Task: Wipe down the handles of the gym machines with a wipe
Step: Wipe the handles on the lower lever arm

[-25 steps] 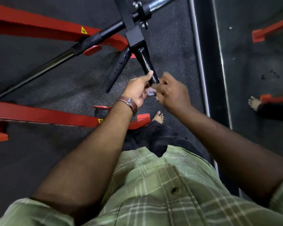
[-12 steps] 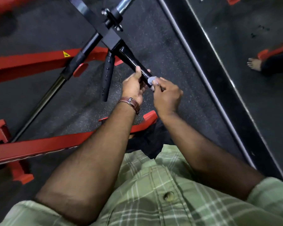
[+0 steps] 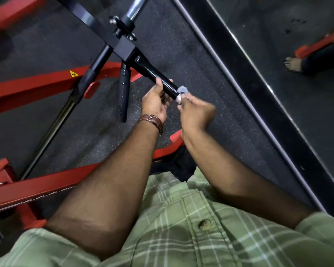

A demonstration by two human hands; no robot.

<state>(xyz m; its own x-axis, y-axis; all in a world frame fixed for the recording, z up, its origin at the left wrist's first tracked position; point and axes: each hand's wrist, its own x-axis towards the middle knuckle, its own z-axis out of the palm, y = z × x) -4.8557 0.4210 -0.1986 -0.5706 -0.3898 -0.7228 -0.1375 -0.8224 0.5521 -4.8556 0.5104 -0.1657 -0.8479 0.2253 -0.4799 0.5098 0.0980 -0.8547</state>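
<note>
Fingers of the right hand (image 3: 196,112) pinch the small pale wipe (image 3: 182,91) against the free end of the black handle (image 3: 158,79), while the left hand (image 3: 156,102) curls round that handle, seemingly to steady it for wiping.

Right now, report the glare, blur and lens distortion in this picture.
Head view: glare streaks the glossy black handle and chrome bar; the wipe and right hand look slightly soft; wide-angle stretch enlarges the forearms and shirt; lighting is dim and even.

Wipe (image 3: 182,91) at handle (image 3: 158,78) end, right of left hand (image 3: 155,102)
</note>
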